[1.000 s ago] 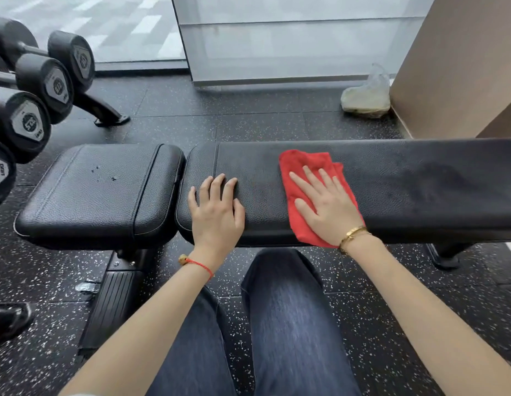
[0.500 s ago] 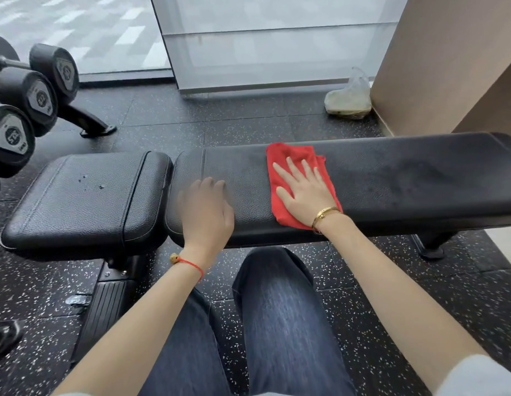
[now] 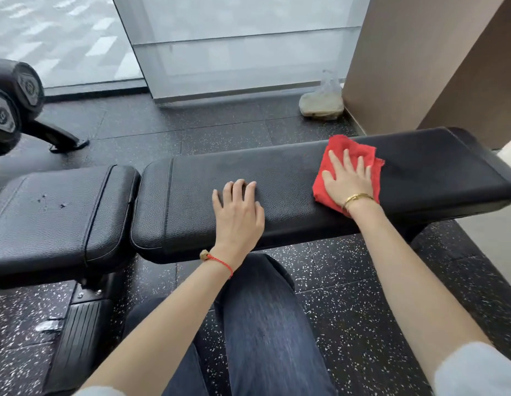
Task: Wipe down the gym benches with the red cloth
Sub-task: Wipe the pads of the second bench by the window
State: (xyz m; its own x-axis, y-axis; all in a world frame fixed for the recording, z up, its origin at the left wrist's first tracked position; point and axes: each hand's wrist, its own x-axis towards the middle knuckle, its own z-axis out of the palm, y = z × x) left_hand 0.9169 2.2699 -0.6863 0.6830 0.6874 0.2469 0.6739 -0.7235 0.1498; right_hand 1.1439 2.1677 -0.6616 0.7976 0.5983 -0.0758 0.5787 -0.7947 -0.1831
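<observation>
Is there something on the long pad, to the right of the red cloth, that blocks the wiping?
Nothing visible does. The right hand presses the red cloth flat, and the long pad beyond it lies bare to its end.

the red cloth lies crumpled flat on the long black pad of the bench, toward its right end (a shorter seat pad sits left).

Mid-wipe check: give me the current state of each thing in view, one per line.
red cloth: crumpled, flat on the long pad under the right hand
right hand: fingers spread, pressing the cloth
left hand: open, resting on the long pad
long pad: level
seat pad: specks on top
</observation>
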